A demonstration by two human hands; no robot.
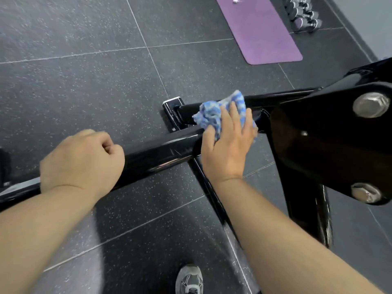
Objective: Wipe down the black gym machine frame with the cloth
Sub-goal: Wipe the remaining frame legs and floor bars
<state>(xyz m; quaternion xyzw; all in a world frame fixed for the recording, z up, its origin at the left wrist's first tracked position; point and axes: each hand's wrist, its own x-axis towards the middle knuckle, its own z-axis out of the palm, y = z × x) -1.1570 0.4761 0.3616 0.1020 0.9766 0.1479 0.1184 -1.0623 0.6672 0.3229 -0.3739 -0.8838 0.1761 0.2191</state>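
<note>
- Frame (161, 151): a glossy black tube that runs across the middle of my view from lower left to upper right. It meets a cross tube and, at the right, a broad flat plate (318, 134) with silver hex bolts (371, 105). The paint is slick and shows fine scratches near the joint.
- Cloth (212, 111): blue and white, nubbly and bunched up. It sits on the tube junction under my right hand (229, 141), which lies flat with straight fingers pressing it down rather than clenched round it.
- My left hand (82, 160) is curled into a fist on the tube, well apart from the cloth. I cannot tell whether the fingers wrap the tube or only rest on it.
- Risks, as I judge them: with only a flat press on rounded, shiny paint, the cloth could slip out from under my palm and leave streaks. Loose folds could catch on a bolt head or the plate's edge, and my knuckles could knock the plate.
- Around it: speckled rubber floor tiles (84, 81), a smooth purple mat (261, 32), chrome dumbbells (303, 13) beyond it, and a grey shoe (189, 279) below.
</note>
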